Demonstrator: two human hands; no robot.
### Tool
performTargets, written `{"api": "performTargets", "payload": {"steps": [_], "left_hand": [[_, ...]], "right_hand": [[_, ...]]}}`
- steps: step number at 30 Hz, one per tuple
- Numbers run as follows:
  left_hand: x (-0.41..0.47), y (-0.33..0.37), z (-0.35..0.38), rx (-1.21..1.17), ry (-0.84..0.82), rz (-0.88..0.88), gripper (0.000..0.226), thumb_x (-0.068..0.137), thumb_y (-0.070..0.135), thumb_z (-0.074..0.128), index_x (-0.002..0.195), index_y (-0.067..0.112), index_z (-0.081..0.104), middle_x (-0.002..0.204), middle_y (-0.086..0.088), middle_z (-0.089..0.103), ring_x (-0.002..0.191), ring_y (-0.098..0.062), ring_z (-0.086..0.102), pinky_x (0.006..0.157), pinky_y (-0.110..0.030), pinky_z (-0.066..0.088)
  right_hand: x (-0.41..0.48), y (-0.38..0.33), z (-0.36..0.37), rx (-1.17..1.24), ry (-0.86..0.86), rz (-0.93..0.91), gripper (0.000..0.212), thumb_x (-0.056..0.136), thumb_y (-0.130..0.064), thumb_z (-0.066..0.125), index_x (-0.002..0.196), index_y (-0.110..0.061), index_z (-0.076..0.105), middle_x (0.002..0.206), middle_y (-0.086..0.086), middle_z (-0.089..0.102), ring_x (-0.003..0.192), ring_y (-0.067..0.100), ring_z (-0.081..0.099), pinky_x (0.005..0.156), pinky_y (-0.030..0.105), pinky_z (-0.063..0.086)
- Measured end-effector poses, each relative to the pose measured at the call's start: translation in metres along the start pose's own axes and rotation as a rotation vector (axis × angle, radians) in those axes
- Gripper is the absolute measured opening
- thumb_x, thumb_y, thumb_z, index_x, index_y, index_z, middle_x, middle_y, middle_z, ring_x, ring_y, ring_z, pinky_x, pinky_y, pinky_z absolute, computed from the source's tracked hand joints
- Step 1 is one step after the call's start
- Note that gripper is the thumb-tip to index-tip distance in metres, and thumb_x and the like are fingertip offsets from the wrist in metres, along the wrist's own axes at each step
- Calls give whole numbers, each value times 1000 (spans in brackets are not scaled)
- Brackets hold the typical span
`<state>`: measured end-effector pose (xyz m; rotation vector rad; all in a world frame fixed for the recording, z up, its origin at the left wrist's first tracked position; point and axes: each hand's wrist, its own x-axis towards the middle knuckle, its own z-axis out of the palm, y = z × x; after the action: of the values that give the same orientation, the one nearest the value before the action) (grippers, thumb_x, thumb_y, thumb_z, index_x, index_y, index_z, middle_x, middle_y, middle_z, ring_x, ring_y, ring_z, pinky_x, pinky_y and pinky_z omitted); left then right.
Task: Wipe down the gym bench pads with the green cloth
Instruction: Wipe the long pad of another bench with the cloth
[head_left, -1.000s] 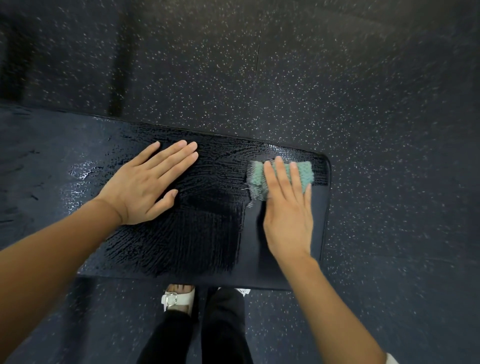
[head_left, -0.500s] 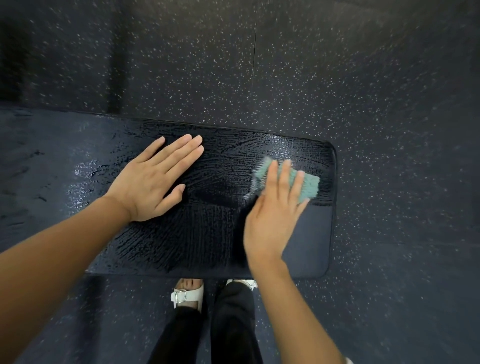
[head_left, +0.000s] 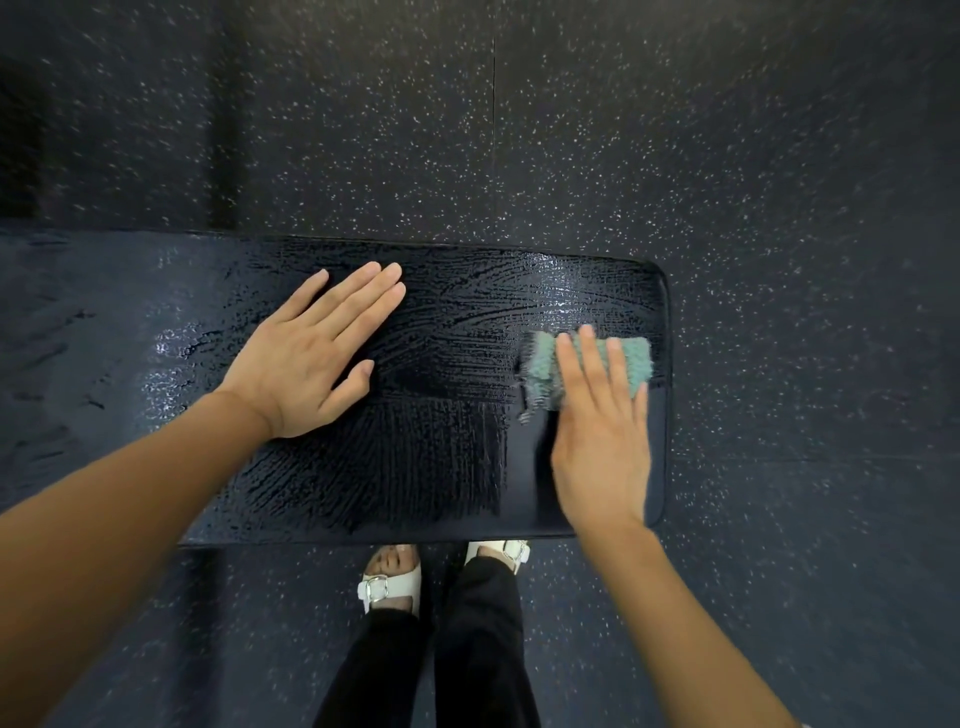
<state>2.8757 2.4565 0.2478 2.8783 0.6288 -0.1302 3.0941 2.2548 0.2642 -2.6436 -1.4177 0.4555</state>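
Most of the bench pad (head_left: 467, 291) is streaky wet. My left hand (head_left: 306, 358) lies spread flat mid-pad; my right hand (head_left: 597, 436) presses flat on the green cloth (head_left: 631, 358) at the right edge. Slick, so it might skid off.

Under me, the floor (head_left: 789, 322): dark rubber, flecked all over with small white and grey specks; matt, slightly grainy. I take the straight floor seam (head_left: 493, 145) ahead of me as reference; right of the seam the surface reads paler, with a soft grey sheen; left of the seam it darkens; a near-black band (head_left: 221, 130) runs parallel to the seam on that side; a blacker patch (head_left: 21, 130) sits further left again, at the edge of view; a fainter joint (head_left: 831, 457) runs crosswise, well right of the seam and nearer to me; specks smear toward the corners.
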Motion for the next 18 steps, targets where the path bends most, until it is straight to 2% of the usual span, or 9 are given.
{"api": "performTargets", "payload": {"steps": [5, 11, 14, 18], "left_hand": [[0, 0, 1, -5, 11, -1, 67, 97, 35, 26, 158, 9, 14, 167, -6, 11, 154, -21, 10, 123, -47, 13], [-1, 2, 1, -6, 26, -4, 67, 97, 34, 26, 158, 9, 15, 167, -6, 11, 154, -21, 10, 123, -47, 12], [-2, 3, 2, 13, 27, -6, 66, 98, 35, 25, 158, 9, 14, 167, -6, 11, 154, -21, 9, 123, -47, 13], [-3, 5, 3, 37, 16, -14, 66, 99, 37, 23, 158, 8, 13, 167, -7, 9, 154, -21, 8, 123, -49, 13]], "right_hand": [[0, 25, -6, 42, 38, 150, 67, 97, 0, 39, 155, -26, 20, 163, -7, 13, 151, 18, 4, 121, 52, 13], [1, -40, 17, 164, 212, 449, 56, 103, -14, 34, 156, -25, 20, 164, -3, 11, 151, 24, 2, 118, 52, 1], [-8, -72, 28, 149, 204, 357, 56, 100, -23, 27, 155, -26, 22, 164, -2, 13, 151, 26, 5, 116, 53, 3], [-31, -92, 38, 74, 114, 114, 58, 97, -26, 26, 155, -25, 23, 163, -1, 17, 151, 26, 10, 117, 51, 6]]}}
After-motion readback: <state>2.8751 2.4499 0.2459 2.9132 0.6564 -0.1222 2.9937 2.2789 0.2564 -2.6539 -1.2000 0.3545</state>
